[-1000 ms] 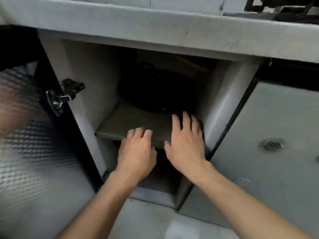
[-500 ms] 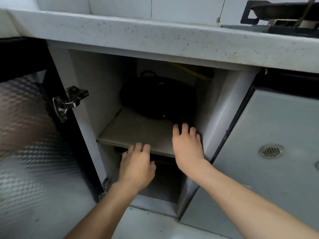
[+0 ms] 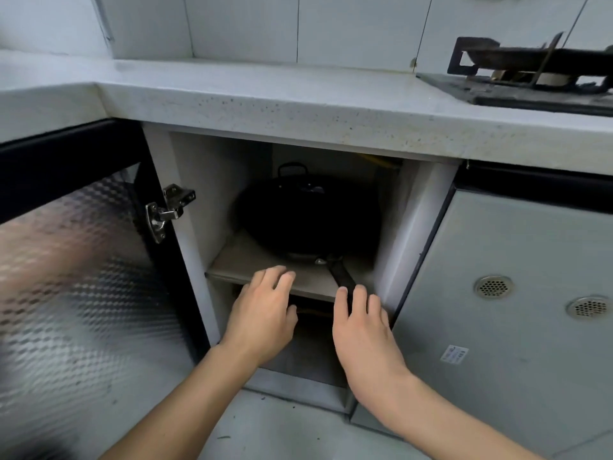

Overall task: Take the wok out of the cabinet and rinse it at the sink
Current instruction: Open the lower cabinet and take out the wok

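Both hands [image 3: 311, 322] drew back; round black wok [image 3: 308, 217] shelved.

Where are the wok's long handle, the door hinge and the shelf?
wok's long handle [image 3: 341, 277], head view, mid-shaft.
door hinge [image 3: 167, 210], head view, metal arm.
shelf [image 3: 238, 263], head view, bare left part.

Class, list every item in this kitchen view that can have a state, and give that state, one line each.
Cabinet door: swung open.
Neighbouring door: closed.
Wok: on the upper shelf, handle toward the opening.
Left hand: open, holding nothing.
Right hand: open, fingertips at the handle's end, not gripping.
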The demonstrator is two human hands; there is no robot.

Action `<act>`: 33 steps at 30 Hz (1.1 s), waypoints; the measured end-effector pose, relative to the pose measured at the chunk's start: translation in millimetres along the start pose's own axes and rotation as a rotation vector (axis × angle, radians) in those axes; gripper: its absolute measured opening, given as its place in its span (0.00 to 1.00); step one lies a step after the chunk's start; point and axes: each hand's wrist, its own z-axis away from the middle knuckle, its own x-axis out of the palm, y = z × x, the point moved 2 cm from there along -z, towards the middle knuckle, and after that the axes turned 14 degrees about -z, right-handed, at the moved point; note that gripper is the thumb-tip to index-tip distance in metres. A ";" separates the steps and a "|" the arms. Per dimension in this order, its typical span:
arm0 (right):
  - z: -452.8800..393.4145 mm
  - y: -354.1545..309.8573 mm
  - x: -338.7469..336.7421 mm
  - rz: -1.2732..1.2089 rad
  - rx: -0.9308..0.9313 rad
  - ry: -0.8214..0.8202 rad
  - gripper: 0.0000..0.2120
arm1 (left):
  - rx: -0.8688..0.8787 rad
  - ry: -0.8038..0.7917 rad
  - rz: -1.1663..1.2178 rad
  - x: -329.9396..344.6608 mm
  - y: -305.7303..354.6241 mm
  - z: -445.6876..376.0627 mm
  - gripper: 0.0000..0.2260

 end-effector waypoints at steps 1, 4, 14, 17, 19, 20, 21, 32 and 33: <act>5.2 1.3 2.1 -0.026 0.003 0.041 0.48 | 0.003 0.019 0.000 -1.5 -2.1 -0.1 0.23; 21.6 5.1 1.9 -0.061 0.002 0.053 0.46 | 0.001 0.075 -0.001 -3.7 -12.1 -1.8 0.24; 68.4 45.5 -14.4 -0.008 0.004 -0.019 0.51 | 0.161 0.201 -0.086 -4.0 -25.0 11.2 0.13; 68.7 48.0 -16.7 -0.006 -0.007 -0.011 0.52 | 0.152 0.279 -0.033 -4.3 -27.8 11.1 0.13; 66.0 45.1 -18.1 -0.002 -0.005 0.005 0.50 | 0.155 0.290 -0.029 -3.8 -28.2 6.1 0.14; 64.0 43.3 -18.2 -0.010 0.003 0.013 0.49 | 0.160 0.275 -0.044 -2.5 -28.4 2.7 0.13; 61.4 42.1 -18.1 -0.026 0.014 0.021 0.47 | 0.165 0.256 -0.068 -0.6 -28.6 -0.5 0.13; 33.0 42.6 -28.5 -0.196 -0.013 0.003 0.33 | 0.220 0.242 -0.104 5.6 -28.6 -8.7 0.14; 37.2 46.5 -27.9 -0.199 -0.012 -0.004 0.33 | 0.245 0.246 -0.101 4.3 -29.3 -6.7 0.13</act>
